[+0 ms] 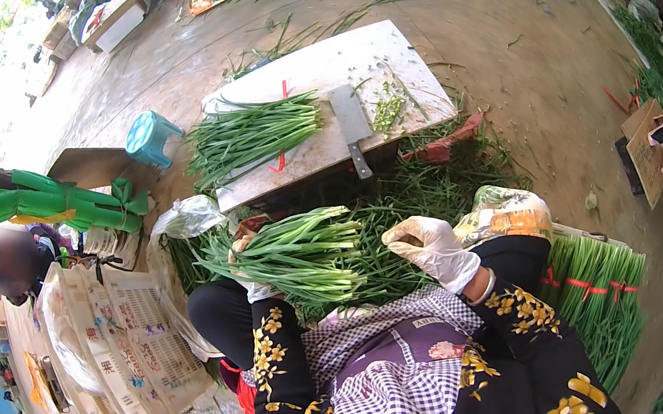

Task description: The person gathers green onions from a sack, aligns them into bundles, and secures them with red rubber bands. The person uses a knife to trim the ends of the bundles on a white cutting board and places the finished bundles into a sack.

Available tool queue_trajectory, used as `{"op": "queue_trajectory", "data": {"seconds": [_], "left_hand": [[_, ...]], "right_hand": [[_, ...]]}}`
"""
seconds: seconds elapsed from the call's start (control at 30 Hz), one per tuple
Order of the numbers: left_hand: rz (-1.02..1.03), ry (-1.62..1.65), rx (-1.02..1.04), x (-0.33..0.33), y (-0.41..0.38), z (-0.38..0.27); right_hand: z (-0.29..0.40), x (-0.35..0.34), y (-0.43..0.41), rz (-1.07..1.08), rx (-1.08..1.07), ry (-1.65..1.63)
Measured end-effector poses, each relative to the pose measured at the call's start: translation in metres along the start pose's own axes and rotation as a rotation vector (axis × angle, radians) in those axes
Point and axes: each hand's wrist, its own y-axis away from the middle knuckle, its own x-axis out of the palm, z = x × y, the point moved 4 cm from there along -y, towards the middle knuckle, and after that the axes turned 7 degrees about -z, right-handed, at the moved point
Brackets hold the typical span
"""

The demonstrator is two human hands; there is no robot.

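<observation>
My left hand [242,255], mostly hidden by leaves, holds a loose bunch of green garlic chives [303,255] with pale stem ends pointing right. My gloved right hand [431,248] is raised to the right of the bunch, fingers curled towards the thumb; whether anything thin is between them cannot be told. Beyond, on a white board [301,78], lies another bunch of chives [254,133] across red ties [277,161]. A cleaver [350,118] rests beside it, handle over the near edge, with cut stem bits [389,111] to its right.
Loose greens [427,191] heap below the board. Tied upright bunches [597,287] stand at my right. A blue plastic stool [151,137] is left of the board, and printed woven sacks [127,344] are at lower left. A person [16,261] is at far left.
</observation>
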Motion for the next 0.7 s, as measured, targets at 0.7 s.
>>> {"op": "queue_trajectory", "data": {"seconds": [0.7], "left_hand": [[0.284, 0.524, -0.103, 0.097, 0.029, 0.032]], "right_hand": [[-0.018, -0.018, -0.012, 0.003, 0.137, 0.149]]}}
